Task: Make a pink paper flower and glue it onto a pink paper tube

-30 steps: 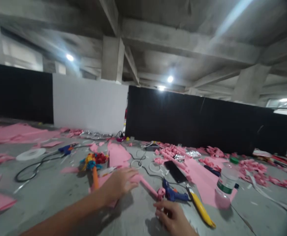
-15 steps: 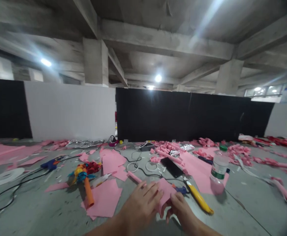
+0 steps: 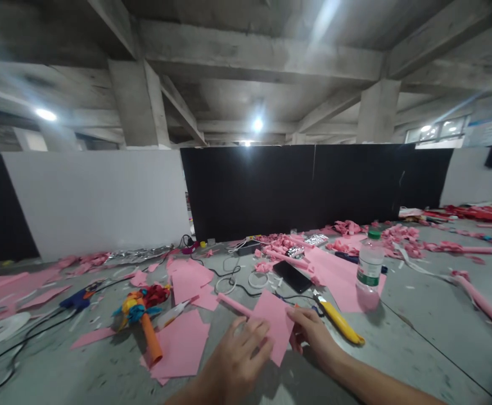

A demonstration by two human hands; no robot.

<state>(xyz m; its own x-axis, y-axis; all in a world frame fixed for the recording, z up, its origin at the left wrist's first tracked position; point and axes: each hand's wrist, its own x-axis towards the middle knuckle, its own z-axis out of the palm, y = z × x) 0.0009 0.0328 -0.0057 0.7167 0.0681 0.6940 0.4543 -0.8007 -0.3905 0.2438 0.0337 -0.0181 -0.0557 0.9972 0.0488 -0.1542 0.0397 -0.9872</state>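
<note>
pinching pink paper sheet (image 3: 274, 323) edges, left hand (image 3: 235, 363) and right hand (image 3: 315, 337), bare floor (image 3: 397, 360) rightward

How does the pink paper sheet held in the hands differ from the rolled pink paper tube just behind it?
The pink paper sheet is flat and broad, pinched by the left hand and right hand; the rolled pink paper tube is narrow, round, and lies on the grey floor. Both are pink paper.

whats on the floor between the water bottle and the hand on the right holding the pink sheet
In the head view, a yellow-handled cutter lies on the grey floor between the water bottle and the right hand, which grips the pink paper sheet. Part of a larger pink sheet lies there too.
</note>
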